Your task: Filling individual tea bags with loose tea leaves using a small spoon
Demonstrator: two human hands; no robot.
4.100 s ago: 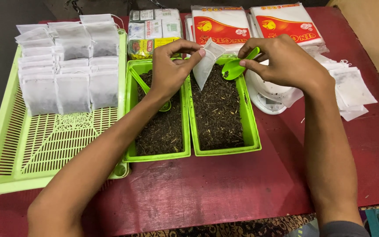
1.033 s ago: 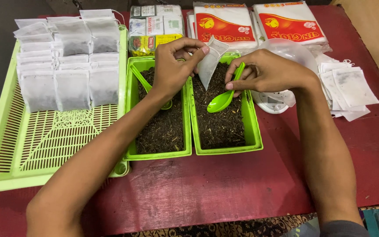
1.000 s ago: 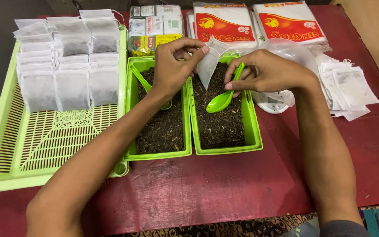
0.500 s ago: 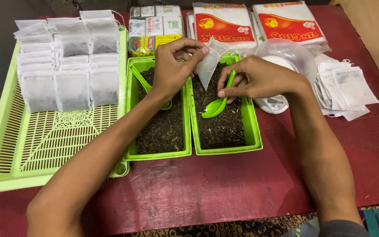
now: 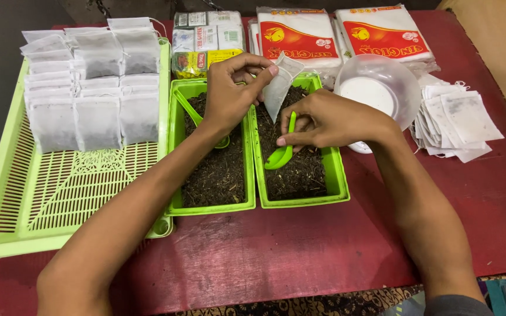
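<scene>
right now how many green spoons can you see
2. One green spoon is in the right hand, its bowl dipped into the right tea tray. The other spoon lies in the left tea tray, partly hidden under the left hand.

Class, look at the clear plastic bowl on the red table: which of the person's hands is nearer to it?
Right. The right hand, holding the green spoon, sits just left of the clear bowl; the left hand is farther left, pinching a small white bag.
</scene>
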